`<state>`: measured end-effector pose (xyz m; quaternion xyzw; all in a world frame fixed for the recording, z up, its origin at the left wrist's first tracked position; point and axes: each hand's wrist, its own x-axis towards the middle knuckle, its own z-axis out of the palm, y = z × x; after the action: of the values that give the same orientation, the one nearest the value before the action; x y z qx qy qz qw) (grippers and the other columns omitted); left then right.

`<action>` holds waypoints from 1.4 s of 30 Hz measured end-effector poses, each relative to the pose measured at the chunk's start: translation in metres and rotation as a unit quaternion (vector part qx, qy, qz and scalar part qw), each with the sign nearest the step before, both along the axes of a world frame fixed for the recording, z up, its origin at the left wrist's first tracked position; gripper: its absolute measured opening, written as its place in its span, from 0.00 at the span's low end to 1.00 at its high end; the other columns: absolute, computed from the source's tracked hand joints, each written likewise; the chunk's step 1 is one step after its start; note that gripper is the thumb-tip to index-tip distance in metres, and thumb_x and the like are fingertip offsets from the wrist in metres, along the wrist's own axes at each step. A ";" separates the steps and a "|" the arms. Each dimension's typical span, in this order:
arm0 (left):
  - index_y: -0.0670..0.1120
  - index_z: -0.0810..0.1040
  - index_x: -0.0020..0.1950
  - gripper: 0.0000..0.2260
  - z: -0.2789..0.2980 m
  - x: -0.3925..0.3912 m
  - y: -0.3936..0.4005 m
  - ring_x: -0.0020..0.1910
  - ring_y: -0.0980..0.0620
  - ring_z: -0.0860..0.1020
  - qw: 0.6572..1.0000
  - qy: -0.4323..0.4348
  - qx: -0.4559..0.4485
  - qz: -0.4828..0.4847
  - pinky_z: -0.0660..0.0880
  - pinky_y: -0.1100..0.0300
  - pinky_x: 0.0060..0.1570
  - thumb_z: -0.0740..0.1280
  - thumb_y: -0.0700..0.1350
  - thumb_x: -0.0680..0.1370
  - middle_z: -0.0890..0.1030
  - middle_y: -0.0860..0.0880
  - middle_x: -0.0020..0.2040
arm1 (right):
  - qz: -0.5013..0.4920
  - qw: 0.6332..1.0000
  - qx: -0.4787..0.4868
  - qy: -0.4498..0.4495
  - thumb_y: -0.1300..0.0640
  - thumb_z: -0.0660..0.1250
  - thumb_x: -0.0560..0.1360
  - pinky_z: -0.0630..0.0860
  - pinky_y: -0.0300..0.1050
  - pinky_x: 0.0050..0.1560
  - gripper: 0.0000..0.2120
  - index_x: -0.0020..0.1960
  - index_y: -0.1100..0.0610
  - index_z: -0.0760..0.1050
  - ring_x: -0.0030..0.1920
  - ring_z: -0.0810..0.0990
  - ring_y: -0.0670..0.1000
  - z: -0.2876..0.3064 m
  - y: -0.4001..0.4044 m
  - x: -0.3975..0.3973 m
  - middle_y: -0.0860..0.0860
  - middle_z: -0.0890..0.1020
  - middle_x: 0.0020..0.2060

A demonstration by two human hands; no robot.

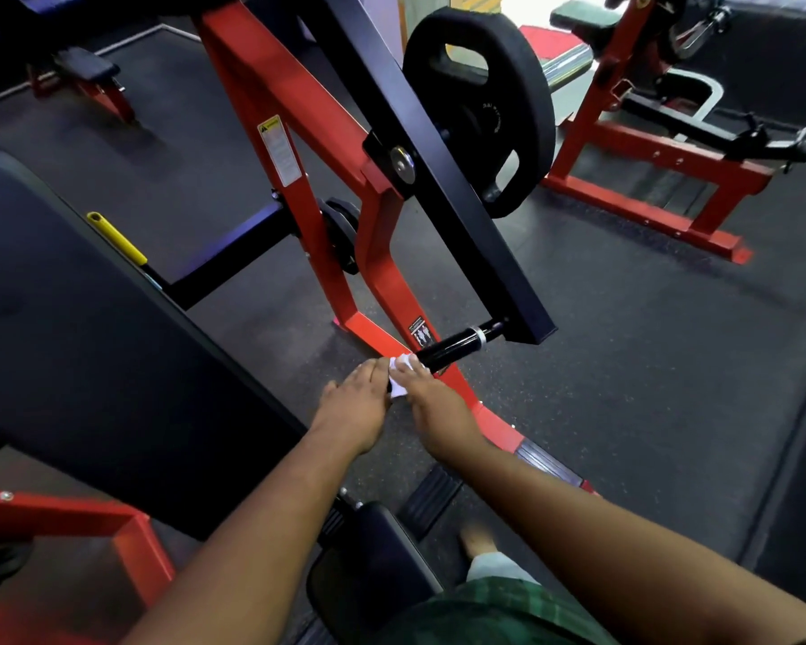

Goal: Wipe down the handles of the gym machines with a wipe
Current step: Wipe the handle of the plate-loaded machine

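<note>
wipe (399,379) sits bunched at the near end of the handle (452,344), which is a black bar. handle's long axis runs up and right, away from both hands toward the lever arm (438,151). right hand (431,398) pinches the wipe against the bar end and is nearer. left hand (354,407) touches the wipe, fingers fairly straight; its hold cannot be judged. unwiped length lies beyond the right hand.

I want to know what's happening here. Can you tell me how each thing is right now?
White wipe: crumpled, pressed against the near end of the handle.
Black handle: sticking out sideways from the black lever arm, glossy.
Left hand: fingers on the wipe.
Right hand: fingers on the wipe.
Weight plate: loaded on the lever arm.
Yellow lever: untouched.
</note>
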<state>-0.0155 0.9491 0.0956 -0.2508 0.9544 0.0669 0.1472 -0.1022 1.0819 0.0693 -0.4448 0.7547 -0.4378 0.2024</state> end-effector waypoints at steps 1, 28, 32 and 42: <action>0.49 0.53 0.82 0.26 0.001 0.000 0.001 0.78 0.49 0.64 1.000 -0.004 -0.004 0.002 0.68 0.43 0.70 0.56 0.53 0.86 0.60 0.50 0.81 | -0.023 0.999 -0.031 -0.033 0.58 0.63 0.82 0.63 0.47 0.77 0.17 0.70 0.53 0.77 0.73 0.72 0.46 0.006 0.007 -0.005 0.49 0.78 0.70; 0.47 0.54 0.81 0.26 0.005 -0.003 0.006 0.77 0.46 0.66 1.000 -0.006 0.008 0.020 0.68 0.40 0.69 0.56 0.54 0.86 0.61 0.47 0.81 | -0.063 0.983 0.108 0.132 0.69 0.58 0.79 0.71 0.54 0.69 0.22 0.70 0.57 0.74 0.74 0.69 0.59 -0.020 -0.014 -0.049 0.57 0.72 0.73; 0.47 0.53 0.82 0.27 0.005 -0.002 0.007 0.79 0.47 0.63 1.000 -0.011 0.006 0.019 0.67 0.41 0.70 0.54 0.56 0.86 0.59 0.47 0.82 | -0.090 0.980 -0.115 -0.138 0.69 0.60 0.80 0.69 0.43 0.73 0.20 0.68 0.58 0.78 0.72 0.73 0.50 -0.025 0.011 0.008 0.55 0.78 0.69; 0.45 0.59 0.78 0.24 0.011 -0.019 0.016 0.76 0.44 0.65 0.998 -0.034 -0.028 0.037 0.65 0.39 0.73 0.53 0.57 0.87 0.69 0.44 0.75 | -0.356 0.558 -0.254 -0.706 0.44 0.58 0.85 0.73 0.59 0.70 0.24 0.70 0.62 0.73 0.59 0.82 0.59 -0.029 -0.022 -0.051 0.60 0.83 0.56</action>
<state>-0.0344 0.9656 0.1062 -0.2918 0.9405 0.0370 0.1700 -0.1536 1.0604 0.0404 0.2777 0.3251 -0.8218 0.3766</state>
